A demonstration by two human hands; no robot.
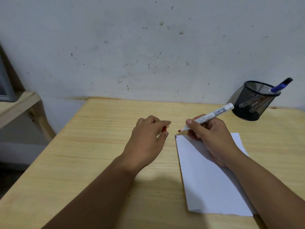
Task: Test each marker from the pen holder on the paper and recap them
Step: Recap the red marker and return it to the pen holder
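Head view: right hand (212, 138) grips a white plastic marker with a barcode label and a red tip (209, 117), uncapped, barrel slanting up toward 2 o'clock. The tip hovers just beside the far-left corner of the white paper sheet (212, 179), over bare wood; contact cannot be confirmed. Left hand (148, 134), at 9 o'clock of the tip, pinches a small red cap (164, 129) between thumb and fingers. Both grips are thus occupied, one on the barrel, one on the cap.

Black wire-mesh pen holder (255, 100) stands at 1 o'clock on the pale wood-grain worktop (99, 146), near the wall, with a blue-capped marker (279, 87) leaning out toward 2 o'clock. More barrels show dimly through the mesh; count unclear.

Risks, judged:
- The tip sits off the sheet's corner. A stroke started here would likely ink the wood, not the paper.
- The sheet is thin, smooth and unweighted except under the right wrist; a drag stroke could skate or crease it.
- The cap is small and mostly hidden in the pinch; it could slip and roll on the smooth worktop.
- The holder is light and open-weave; the leaning marker puts weight at its rim, so a careless reach might tip it.

Faint marks show at the sheet's far-left corner, too small to read.
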